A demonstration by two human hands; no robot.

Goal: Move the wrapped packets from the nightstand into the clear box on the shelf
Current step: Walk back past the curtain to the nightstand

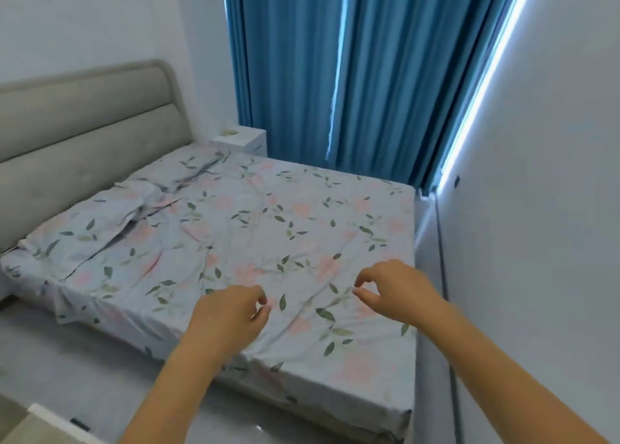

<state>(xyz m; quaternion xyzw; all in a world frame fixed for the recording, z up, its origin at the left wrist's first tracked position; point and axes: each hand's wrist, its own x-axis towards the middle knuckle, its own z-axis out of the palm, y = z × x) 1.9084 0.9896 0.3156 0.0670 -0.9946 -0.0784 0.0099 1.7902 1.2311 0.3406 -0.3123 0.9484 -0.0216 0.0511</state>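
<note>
Both hands were out in front, hovering over the near end of the bed (268,229) and holding nothing. The left hand (228,312) had its fingers loosely curled, thumb and forefinger close together but with nothing between them. The right hand (396,289) looked about the same, fingers bent and relaxed, fingertips nearly meeting — empty too.

The nightstand (240,140) was way over at the far corner of the bed, white, tucked between the grey headboard (84,135) and the blue curtain (335,74). Something small and pale sat on top of it (229,131) — could've been the packets, but it was too small and blurry to tell for sure.

The bed had a flowery sheet, rumpled up near the headboard, with a pillow (67,235) in the same print. A white wall (536,208) ran along the bed's right side.
</note>
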